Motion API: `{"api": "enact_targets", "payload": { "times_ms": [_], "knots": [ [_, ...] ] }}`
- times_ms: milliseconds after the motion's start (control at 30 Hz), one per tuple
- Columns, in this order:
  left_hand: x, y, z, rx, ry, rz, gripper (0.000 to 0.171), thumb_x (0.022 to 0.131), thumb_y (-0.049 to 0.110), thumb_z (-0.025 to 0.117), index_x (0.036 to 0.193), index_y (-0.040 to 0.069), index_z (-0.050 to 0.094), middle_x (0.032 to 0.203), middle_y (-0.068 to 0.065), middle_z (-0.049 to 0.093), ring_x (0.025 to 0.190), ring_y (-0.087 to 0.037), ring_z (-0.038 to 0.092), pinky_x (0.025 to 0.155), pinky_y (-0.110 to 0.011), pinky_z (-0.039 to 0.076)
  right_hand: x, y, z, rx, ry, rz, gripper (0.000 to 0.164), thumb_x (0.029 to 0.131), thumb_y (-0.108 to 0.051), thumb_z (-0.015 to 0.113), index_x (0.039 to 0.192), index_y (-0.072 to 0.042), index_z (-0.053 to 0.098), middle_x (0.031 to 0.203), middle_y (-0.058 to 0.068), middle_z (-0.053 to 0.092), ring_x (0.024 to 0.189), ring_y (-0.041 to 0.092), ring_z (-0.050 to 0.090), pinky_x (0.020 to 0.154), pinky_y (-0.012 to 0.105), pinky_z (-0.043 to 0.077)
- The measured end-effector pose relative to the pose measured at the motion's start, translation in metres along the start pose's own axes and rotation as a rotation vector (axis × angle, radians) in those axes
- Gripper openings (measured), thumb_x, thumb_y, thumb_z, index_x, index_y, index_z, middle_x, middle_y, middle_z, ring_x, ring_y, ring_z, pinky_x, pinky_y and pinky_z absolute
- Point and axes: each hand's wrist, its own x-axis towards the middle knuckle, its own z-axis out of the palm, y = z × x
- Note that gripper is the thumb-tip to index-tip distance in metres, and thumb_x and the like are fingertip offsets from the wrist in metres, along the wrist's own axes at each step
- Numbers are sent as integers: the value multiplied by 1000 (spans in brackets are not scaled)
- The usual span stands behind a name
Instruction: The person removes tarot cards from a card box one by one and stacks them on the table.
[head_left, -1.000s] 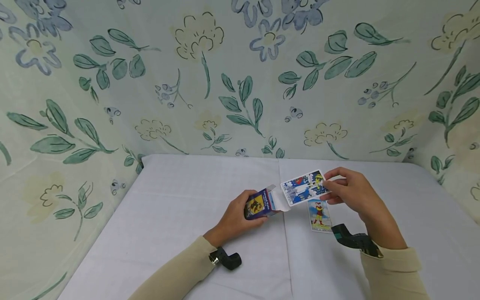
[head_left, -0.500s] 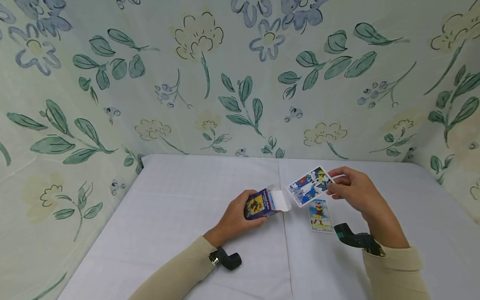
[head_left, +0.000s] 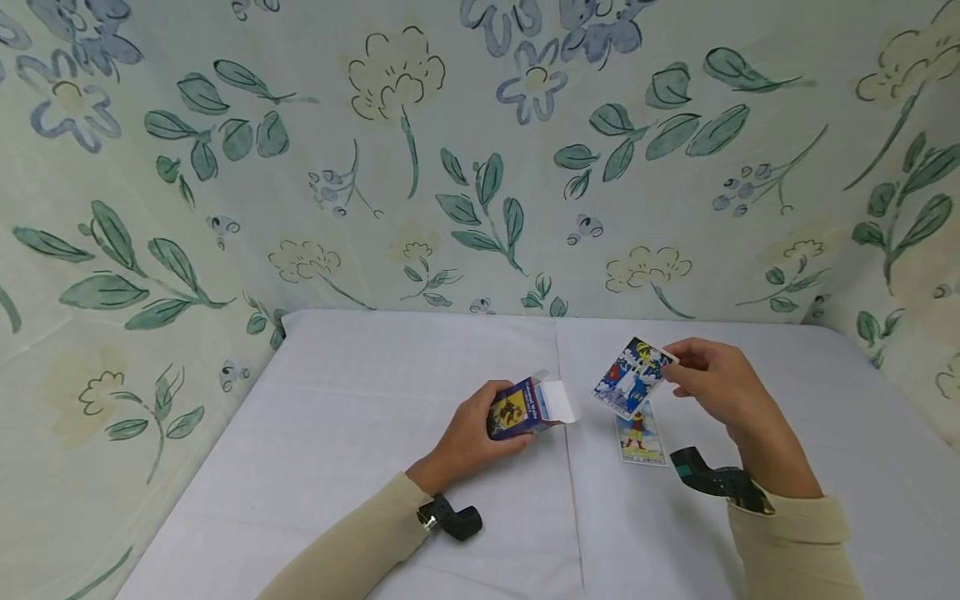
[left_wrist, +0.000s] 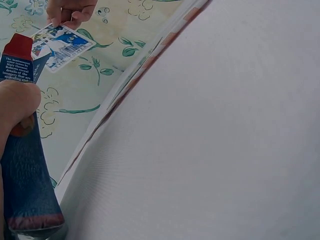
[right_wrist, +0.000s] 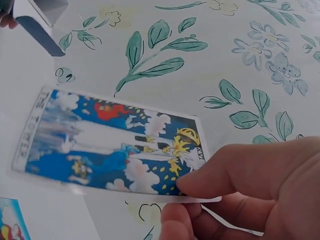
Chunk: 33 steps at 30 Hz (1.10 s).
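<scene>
The Tower card (head_left: 628,382) is deep blue with white, red and yellow inside a white border; the other card (head_left: 642,443) shows pale blue, red and yellow. The box (head_left: 517,410) is navy with a yellow panel. White tabletop (head_left: 412,358), beige sleeves (head_left: 352,542), cream backdrop (head_left: 525,137) patterned with green leaves and blue flowers.

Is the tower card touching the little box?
Apart. The head view shows a narrow gap between the tower card and the open flap of the box.
</scene>
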Motion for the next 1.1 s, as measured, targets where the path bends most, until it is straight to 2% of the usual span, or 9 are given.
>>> {"api": "enact_targets", "payload": {
  "times_ms": [133, 267, 367, 467, 867, 1100],
  "knots": [
    [-1, 0, -2, -5, 8, -7, 71, 80, 41, 77, 135, 14, 43, 118, -1, 56, 99, -10, 53, 83, -26, 48, 1, -1, 2, 12, 7, 7, 36, 96, -18, 53, 124, 5, 55, 114, 24, 59, 94, 31, 57, 70, 22, 49],
    [-2, 1, -3, -13, 9, -15, 70, 79, 39, 78, 134, 14, 43, 118, 1, 56, 99, -9, 53, 83, -27, 48, 1, -2, 3, 27, 4, 28, 37, 97, -19, 51, 125, 5, 55, 116, 24, 58, 98, 35, 56, 82, 37, 51],
    [-1, 1, -3, -7, 9, -13, 70, 79, 40, 78, 134, 14, 44, 117, 1, 56, 99, -9, 53, 83, -26, 48, 1, -2, 3, 42, 1, 39, 38, 97, -20, 50, 125, 5, 54, 118, 26, 57, 102, 39, 55, 90, 50, 47],
    [-1, 1, -3, -4, 8, -6, 69, 80, 41, 77, 134, 13, 43, 118, 1, 56, 99, -9, 53, 83, -26, 48, 2, 0, 3, 49, -4, 47, 38, 97, -20, 50, 125, 6, 53, 119, 27, 56, 105, 40, 55, 93, 55, 44],
    [-1, 3, -2, -18, 0, -9, 70, 80, 40, 77, 135, 14, 43, 119, 0, 56, 100, -10, 53, 83, -27, 48, 7, 19, 6, 52, -23, 97, 37, 94, -15, 51, 124, 6, 53, 115, 24, 56, 98, 35, 57, 90, 46, 49],
    [0, 1, -1, -26, -5, 1, 69, 80, 41, 76, 134, 14, 43, 118, 0, 56, 99, -10, 53, 82, -26, 48, 7, 31, 6, 34, -62, 139, 41, 94, -16, 54, 128, 6, 50, 120, 29, 54, 101, 39, 55, 89, 52, 47]
  ]
}}
